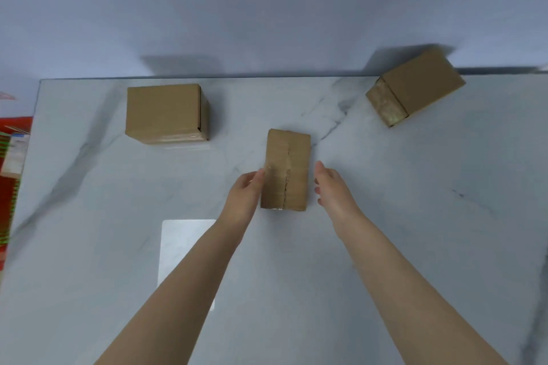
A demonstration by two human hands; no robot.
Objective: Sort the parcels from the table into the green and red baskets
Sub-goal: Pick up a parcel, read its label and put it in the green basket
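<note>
Three brown cardboard parcels lie on a marble-patterned table (pixel 415 216). The middle parcel (pixel 287 169) is taped along its top seam and lies lengthwise in front of me. My left hand (pixel 246 191) touches its left side with fingers extended. To the parcel's right, a small gap away, my right hand (pixel 330 187) is open. A second parcel (pixel 166 112) sits at the back left. The third parcel (pixel 415 87) sits turned at the back right corner. At the far left edge, a red basket (pixel 9 187) and a bit of green (pixel 3 145) show, mostly cut off.
A white sheet (pixel 184 246) lies flat on the table under my left forearm. A pale wall rises behind the table's far edge. The table's left edge runs beside the baskets.
</note>
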